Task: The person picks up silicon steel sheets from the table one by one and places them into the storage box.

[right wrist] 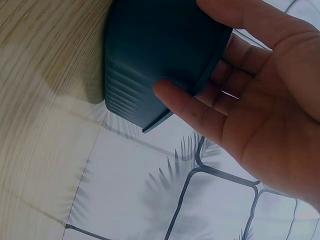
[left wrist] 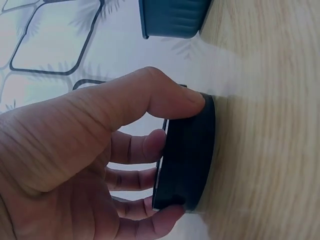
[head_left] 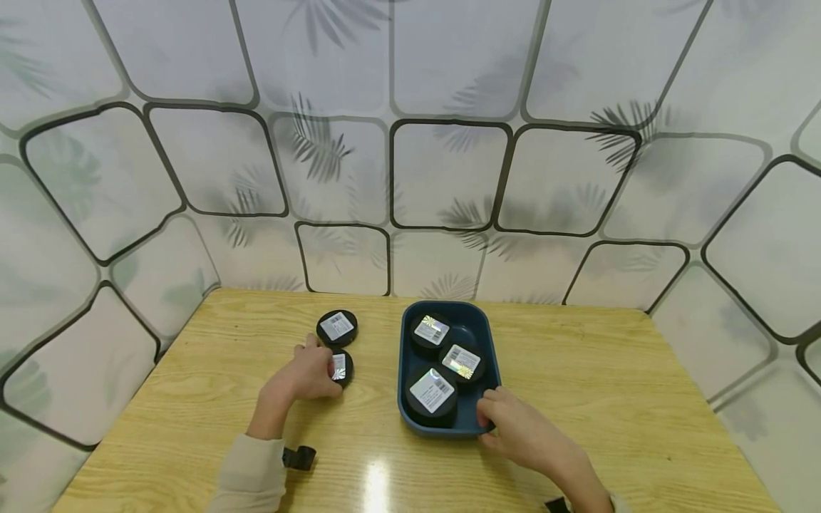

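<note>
My left hand [head_left: 311, 372] pinches a flat round black case [left wrist: 189, 152] by its sides, thumb on one edge and fingers on the other. That case rests on the table, and part of its white label shows in the head view. Just behind it lies a second round black case [head_left: 336, 328] with a white label on top. With fingers over the rim and the thumb outside, my right hand [head_left: 519, 431] grips the near right corner of a dark blue tray [head_left: 474, 324]. Three labelled round black cases [head_left: 432, 392] sit inside the tray.
The wooden table [head_left: 564, 363] runs back to a patterned wall covering [head_left: 449, 178] at its far edge and along both sides. A dark strap [head_left: 299, 457] is on the left wrist.
</note>
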The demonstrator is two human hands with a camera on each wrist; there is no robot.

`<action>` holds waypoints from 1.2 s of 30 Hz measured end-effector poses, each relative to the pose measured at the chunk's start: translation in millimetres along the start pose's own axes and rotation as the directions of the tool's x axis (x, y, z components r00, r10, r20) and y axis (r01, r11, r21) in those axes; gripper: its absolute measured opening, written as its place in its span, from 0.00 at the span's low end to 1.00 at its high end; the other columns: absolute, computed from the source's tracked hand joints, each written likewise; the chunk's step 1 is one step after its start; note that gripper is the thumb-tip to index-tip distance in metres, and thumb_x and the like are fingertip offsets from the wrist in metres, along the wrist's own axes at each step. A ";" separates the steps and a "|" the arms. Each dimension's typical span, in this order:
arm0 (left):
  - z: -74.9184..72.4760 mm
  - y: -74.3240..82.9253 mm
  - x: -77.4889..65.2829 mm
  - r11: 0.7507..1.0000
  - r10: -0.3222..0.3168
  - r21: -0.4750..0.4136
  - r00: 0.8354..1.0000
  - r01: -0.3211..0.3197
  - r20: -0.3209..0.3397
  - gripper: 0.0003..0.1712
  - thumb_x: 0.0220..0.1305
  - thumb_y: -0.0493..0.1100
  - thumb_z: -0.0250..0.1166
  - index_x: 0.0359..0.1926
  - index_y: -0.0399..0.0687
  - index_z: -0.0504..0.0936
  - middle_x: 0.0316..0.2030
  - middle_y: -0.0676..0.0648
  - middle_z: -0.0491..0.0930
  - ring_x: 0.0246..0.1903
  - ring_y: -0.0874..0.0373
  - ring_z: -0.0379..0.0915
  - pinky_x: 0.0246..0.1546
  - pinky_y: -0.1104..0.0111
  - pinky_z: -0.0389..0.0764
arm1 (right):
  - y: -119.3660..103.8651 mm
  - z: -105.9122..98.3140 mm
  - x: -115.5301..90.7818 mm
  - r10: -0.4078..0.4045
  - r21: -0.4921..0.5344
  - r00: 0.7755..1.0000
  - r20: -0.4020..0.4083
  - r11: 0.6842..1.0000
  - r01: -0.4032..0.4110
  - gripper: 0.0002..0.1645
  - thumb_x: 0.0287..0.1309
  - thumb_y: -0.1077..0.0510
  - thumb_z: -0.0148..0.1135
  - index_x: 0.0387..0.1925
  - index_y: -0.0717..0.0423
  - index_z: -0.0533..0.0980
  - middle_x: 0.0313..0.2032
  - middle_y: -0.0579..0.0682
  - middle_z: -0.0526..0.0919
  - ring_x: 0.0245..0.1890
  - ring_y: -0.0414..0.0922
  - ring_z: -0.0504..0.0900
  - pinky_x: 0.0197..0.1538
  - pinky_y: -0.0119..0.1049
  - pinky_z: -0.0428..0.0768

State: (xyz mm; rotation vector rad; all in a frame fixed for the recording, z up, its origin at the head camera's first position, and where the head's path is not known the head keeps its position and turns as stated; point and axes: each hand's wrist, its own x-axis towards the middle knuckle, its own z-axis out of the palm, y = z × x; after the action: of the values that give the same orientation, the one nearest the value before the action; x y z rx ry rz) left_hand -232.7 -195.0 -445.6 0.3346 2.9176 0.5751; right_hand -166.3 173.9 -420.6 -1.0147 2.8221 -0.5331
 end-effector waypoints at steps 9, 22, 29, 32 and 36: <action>2.0 3.2 1.6 0.999 0.034 -0.032 0.999 -0.033 0.032 0.12 0.36 0.42 0.74 0.20 0.50 0.76 0.42 0.39 0.67 0.39 0.42 0.64 0.31 0.60 0.69 | -1.0 -0.9 0.1 0.012 0.004 1.000 0.007 1.000 -0.012 0.15 0.47 0.64 0.73 0.25 0.49 0.73 0.28 0.38 0.68 0.31 0.36 0.64 0.32 0.31 0.70; 6.6 6.2 3.9 0.996 0.082 -0.046 0.994 -0.079 0.072 0.14 0.40 0.43 0.76 0.20 0.52 0.75 0.40 0.42 0.66 0.37 0.46 0.63 0.30 0.63 0.68 | -0.6 -1.1 0.1 0.007 0.001 1.000 0.005 1.000 -0.007 0.15 0.47 0.64 0.73 0.25 0.48 0.72 0.28 0.37 0.67 0.30 0.36 0.64 0.32 0.30 0.69; 9.2 8.6 4.9 0.993 0.107 -0.063 0.991 -0.101 0.085 0.14 0.40 0.44 0.75 0.20 0.52 0.75 0.42 0.42 0.65 0.39 0.45 0.64 0.31 0.63 0.69 | -0.9 -1.5 -0.1 0.014 0.004 1.000 0.012 1.000 -0.014 0.15 0.47 0.64 0.73 0.25 0.48 0.72 0.28 0.38 0.68 0.31 0.36 0.64 0.32 0.31 0.70; 11.0 10.6 5.4 0.992 0.112 -0.067 0.990 -0.106 0.088 0.15 0.41 0.44 0.76 0.20 0.52 0.74 0.43 0.43 0.65 0.40 0.46 0.63 0.31 0.63 0.69 | -0.8 -1.5 0.2 0.016 0.002 1.000 0.013 1.000 -0.016 0.15 0.47 0.64 0.72 0.25 0.48 0.72 0.28 0.38 0.68 0.31 0.36 0.64 0.33 0.31 0.70; 12.6 13.9 6.4 0.992 0.106 -0.072 0.990 -0.099 0.093 0.16 0.43 0.44 0.77 0.20 0.53 0.74 0.44 0.44 0.65 0.41 0.47 0.63 0.31 0.64 0.69 | -0.4 -1.5 0.6 0.008 -0.005 1.000 0.004 1.000 -0.008 0.15 0.46 0.64 0.72 0.25 0.48 0.72 0.28 0.38 0.68 0.31 0.36 0.64 0.33 0.31 0.70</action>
State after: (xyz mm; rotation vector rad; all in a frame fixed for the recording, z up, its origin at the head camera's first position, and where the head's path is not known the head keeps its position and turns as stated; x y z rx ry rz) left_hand -233.9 -176.5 -452.3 0.4920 2.7938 0.6516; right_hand -166.8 173.7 -419.0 -1.0041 2.8241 -0.5232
